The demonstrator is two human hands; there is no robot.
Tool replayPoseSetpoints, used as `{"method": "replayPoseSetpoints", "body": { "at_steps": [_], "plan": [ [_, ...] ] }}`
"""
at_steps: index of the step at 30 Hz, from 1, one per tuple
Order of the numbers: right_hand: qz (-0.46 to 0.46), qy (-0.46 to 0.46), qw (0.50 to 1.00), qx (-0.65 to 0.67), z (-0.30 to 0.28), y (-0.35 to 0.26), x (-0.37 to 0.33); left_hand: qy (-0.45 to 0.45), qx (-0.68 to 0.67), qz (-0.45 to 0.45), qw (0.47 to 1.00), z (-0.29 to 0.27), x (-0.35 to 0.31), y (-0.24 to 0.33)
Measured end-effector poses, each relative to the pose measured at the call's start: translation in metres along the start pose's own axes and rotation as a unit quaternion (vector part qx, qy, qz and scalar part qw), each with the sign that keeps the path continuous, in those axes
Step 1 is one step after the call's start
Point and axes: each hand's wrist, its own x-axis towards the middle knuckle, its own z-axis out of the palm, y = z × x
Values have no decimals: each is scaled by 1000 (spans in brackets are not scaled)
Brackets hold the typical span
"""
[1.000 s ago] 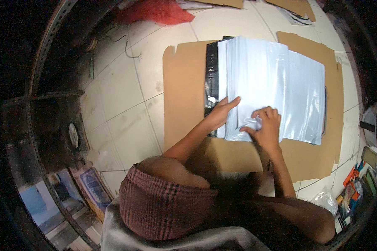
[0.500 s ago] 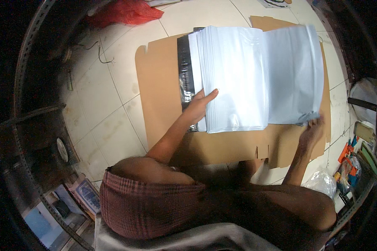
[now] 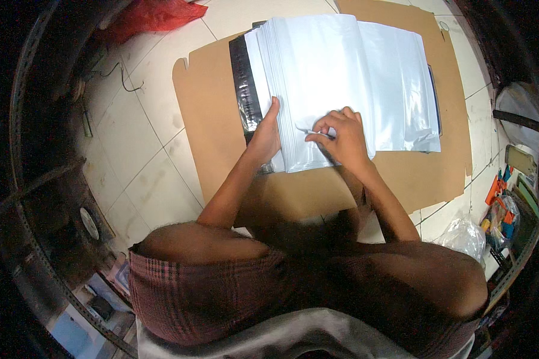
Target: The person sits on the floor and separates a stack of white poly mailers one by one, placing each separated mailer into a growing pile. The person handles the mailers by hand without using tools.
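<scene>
A thick stack of white plastic mailers (image 3: 323,66) lies in front of me, its many layered edges showing on the left. My left hand (image 3: 266,139) is at the stack's left edge, thumb stretched along it and fingers hidden by the layers. Thumb and fingers of my right hand (image 3: 344,137) pinch a small raised fold in the top mailer, near the stack's lower part. To the right, another white mailer (image 3: 398,90) is spread flat beside the stack. Dark plastic (image 3: 244,84) shows beneath the left side.
Under the stack is a flattened brown cardboard sheet (image 3: 203,113) on a tiled floor (image 3: 144,173). A red plastic bag (image 3: 159,18) lies at the far left. Clear plastic bags (image 3: 464,236) and assorted items crowd the right, beside a metal frame. My knees are close below the cardboard.
My right hand has moved left from the right-hand mailer's lower corner to the top of the stack, pinching there. That mailer now lies flat. My left thumb has shifted to the stack's edge.
</scene>
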Motion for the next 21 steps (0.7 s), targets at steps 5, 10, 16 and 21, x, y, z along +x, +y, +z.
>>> {"method": "replayPoseSetpoints", "body": {
  "at_steps": [5,10,16,21],
  "plan": [
    [118,-36,948,295,-37,40,-18,50,169,-13,984,-1,-3,-3],
    [234,549,775,209,-132,112,-62,77,177,-11,981,-4,-7,2],
    [30,182,979,87,-79,-11,-30,42,122,-42,991,3,-2,-1],
    [-21,11,999,-47,-5,0,-10,48,46,-21,998,-1,0,-4]
  ]
}}
